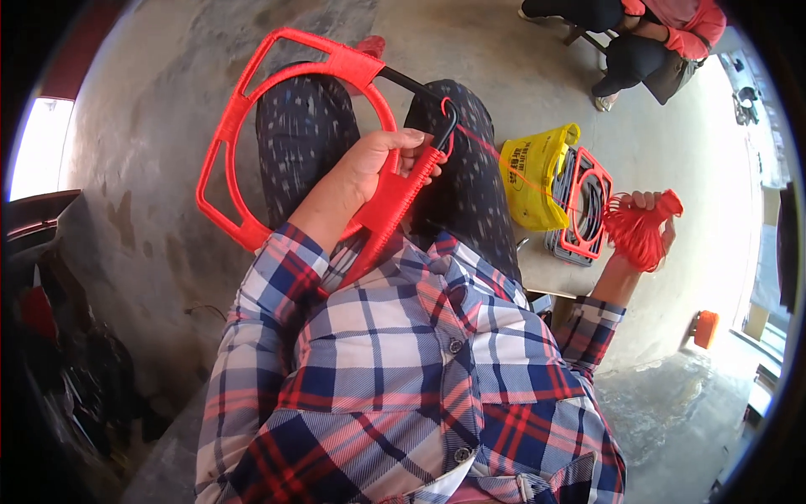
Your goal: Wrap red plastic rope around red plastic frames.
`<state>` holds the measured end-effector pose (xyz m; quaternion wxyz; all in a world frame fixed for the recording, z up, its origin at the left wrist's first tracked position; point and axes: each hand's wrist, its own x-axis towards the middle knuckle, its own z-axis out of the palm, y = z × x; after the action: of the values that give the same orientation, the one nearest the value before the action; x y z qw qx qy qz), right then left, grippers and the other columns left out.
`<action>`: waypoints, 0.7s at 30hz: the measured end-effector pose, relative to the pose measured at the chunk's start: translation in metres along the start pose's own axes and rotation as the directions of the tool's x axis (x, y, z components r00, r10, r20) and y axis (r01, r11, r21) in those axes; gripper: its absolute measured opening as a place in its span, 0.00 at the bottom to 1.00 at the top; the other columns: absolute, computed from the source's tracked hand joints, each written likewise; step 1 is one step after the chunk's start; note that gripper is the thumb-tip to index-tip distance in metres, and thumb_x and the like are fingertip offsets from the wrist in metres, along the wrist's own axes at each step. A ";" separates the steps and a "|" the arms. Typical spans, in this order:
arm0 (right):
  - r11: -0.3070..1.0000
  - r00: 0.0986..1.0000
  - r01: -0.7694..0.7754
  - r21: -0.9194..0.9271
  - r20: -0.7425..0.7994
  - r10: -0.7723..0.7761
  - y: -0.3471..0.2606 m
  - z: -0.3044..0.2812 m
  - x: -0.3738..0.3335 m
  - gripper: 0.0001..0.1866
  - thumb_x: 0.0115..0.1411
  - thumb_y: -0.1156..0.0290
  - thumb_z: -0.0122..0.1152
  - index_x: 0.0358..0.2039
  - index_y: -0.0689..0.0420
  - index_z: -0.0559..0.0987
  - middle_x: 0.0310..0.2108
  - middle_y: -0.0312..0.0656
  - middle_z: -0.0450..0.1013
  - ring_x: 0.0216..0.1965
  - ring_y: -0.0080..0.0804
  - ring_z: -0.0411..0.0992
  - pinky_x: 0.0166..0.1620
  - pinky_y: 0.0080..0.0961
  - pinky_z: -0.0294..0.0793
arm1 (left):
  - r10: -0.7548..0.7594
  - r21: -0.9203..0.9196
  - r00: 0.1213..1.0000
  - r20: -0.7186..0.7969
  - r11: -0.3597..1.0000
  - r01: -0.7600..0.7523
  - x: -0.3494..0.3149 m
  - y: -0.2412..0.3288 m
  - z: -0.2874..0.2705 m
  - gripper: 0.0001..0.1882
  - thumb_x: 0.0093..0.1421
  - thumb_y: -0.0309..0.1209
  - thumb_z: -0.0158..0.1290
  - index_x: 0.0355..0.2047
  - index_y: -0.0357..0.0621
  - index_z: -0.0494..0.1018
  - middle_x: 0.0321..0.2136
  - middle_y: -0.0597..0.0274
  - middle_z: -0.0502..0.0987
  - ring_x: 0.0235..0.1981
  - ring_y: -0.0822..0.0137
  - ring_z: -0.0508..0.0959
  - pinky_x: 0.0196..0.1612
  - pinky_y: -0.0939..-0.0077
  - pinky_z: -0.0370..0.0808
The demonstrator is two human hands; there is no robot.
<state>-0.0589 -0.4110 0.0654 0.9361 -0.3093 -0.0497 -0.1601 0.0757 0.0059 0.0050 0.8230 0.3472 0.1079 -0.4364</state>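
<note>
Frame (353, 69), squarish with a ring set inside, mostly bound in red cord: lies over the person's lap, tilted, its near corner close to the shirt (378, 336). Dark bars show bare along the far right side and at the right corner, where a loop of cord hangs. Left edge of the frame reaches past the left knee, out over the floor (151, 160); a wide stretch of floor lies between that edge and dark clutter (80, 370) at the near left. Far edge roughly level with the knees, more floor beyond it.

Hands: left hand (382, 164) closed on the frame's right side, just below the bare corner, fingers curled around the wrapped bar. Right hand (668, 235) out to the right, well apart from the frame, fingers bent around a bundle of red cord (634, 231), many loops fanning leftward. A single strand (480, 141) spans the gap from the frame's corner to the bundle, crossing in front of a yellow bag (533, 181).

Right of the bag, touching or nearly so: stack of similar frames (581, 245), a red one showing. The right hand is just beside it. Far right, a seated person (646, 55), well apart. Near right, an orange block (705, 329).
</note>
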 end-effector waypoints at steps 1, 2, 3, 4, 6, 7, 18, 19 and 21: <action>0.990 1.000 -0.019 -0.143 0.020 0.022 -0.008 -0.008 0.002 0.13 0.59 0.67 0.50 0.41 0.61 0.71 0.35 0.40 0.69 0.37 0.34 0.70 0.45 0.39 0.72 | -0.050 0.002 0.999 0.019 0.999 0.050 -0.002 0.003 0.004 0.13 0.58 0.29 0.52 0.41 0.35 0.74 0.34 0.49 0.79 0.34 0.58 0.80 0.40 0.66 0.77; 0.989 1.000 -0.014 -0.145 0.019 0.017 0.000 -0.023 0.002 0.13 0.59 0.67 0.50 0.41 0.61 0.71 0.35 0.40 0.69 0.37 0.34 0.70 0.45 0.39 0.72 | -0.100 0.006 0.994 0.038 0.995 0.100 -0.002 0.004 0.006 0.13 0.57 0.29 0.53 0.41 0.35 0.74 0.33 0.48 0.80 0.33 0.57 0.80 0.39 0.67 0.78; 0.976 0.996 -0.078 -0.205 -0.064 0.067 0.013 -0.043 -0.001 0.14 0.60 0.67 0.51 0.44 0.61 0.70 0.38 0.41 0.71 0.39 0.35 0.71 0.44 0.37 0.73 | -0.108 0.013 0.993 0.044 0.994 0.108 -0.001 0.003 0.009 0.13 0.57 0.29 0.53 0.41 0.35 0.74 0.33 0.48 0.80 0.33 0.57 0.80 0.39 0.67 0.78; 0.956 0.982 -0.154 -0.251 -0.144 0.121 0.037 -0.022 0.003 0.16 0.60 0.68 0.52 0.46 0.62 0.70 0.42 0.42 0.72 0.40 0.36 0.71 0.43 0.35 0.73 | -0.084 0.034 0.996 0.045 0.996 0.082 -0.001 0.003 0.010 0.14 0.58 0.29 0.53 0.42 0.33 0.73 0.33 0.47 0.80 0.32 0.58 0.81 0.37 0.68 0.78; 0.755 0.948 -0.285 -0.591 -0.290 0.131 0.117 0.061 0.005 0.16 0.58 0.76 0.59 0.48 0.58 0.71 0.36 0.40 0.75 0.33 0.30 0.73 0.35 0.22 0.76 | -0.040 0.055 0.999 0.020 0.998 0.039 -0.008 0.003 0.007 0.15 0.58 0.30 0.53 0.42 0.32 0.73 0.33 0.46 0.79 0.31 0.58 0.81 0.35 0.70 0.79; 0.641 0.958 -0.286 -0.712 -0.205 0.200 0.142 0.074 -0.001 0.18 0.56 0.75 0.61 0.48 0.58 0.72 0.36 0.39 0.75 0.32 0.29 0.73 0.36 0.22 0.74 | -0.053 0.057 0.995 0.079 0.997 0.049 -0.002 0.002 0.009 0.15 0.58 0.30 0.54 0.43 0.31 0.73 0.33 0.47 0.79 0.31 0.59 0.81 0.35 0.70 0.79; 0.577 0.868 -0.382 -0.722 -0.066 0.492 0.125 0.108 -0.044 0.15 0.52 0.81 0.64 0.40 0.59 0.73 0.28 0.30 0.70 0.29 0.15 0.67 0.32 0.17 0.69 | 0.017 0.041 0.997 0.081 0.999 -0.020 -0.003 0.002 0.006 0.18 0.57 0.22 0.55 0.49 0.42 0.69 0.33 0.46 0.79 0.32 0.58 0.81 0.37 0.69 0.78; 0.575 0.867 -0.385 -0.722 -0.068 0.494 0.124 0.109 -0.048 0.15 0.52 0.81 0.64 0.40 0.59 0.73 0.28 0.30 0.70 0.29 0.15 0.67 0.32 0.17 0.69 | 0.008 0.052 0.998 0.063 0.999 -0.011 0.000 0.002 0.003 0.17 0.57 0.21 0.54 0.48 0.42 0.69 0.34 0.45 0.78 0.31 0.58 0.81 0.37 0.70 0.78; 0.594 0.868 -0.383 -0.707 -0.054 0.494 0.118 0.115 -0.052 0.15 0.50 0.81 0.62 0.39 0.59 0.73 0.28 0.32 0.70 0.27 0.18 0.68 0.32 0.17 0.69 | -0.002 0.060 0.999 0.046 0.998 -0.001 0.001 0.000 0.003 0.16 0.57 0.19 0.53 0.47 0.42 0.69 0.34 0.45 0.78 0.30 0.58 0.81 0.36 0.70 0.78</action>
<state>-0.0686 -0.2388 0.0813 0.7521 -0.6522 0.0233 0.0921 0.0759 0.0033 0.0062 0.8143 0.3617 0.0757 -0.4476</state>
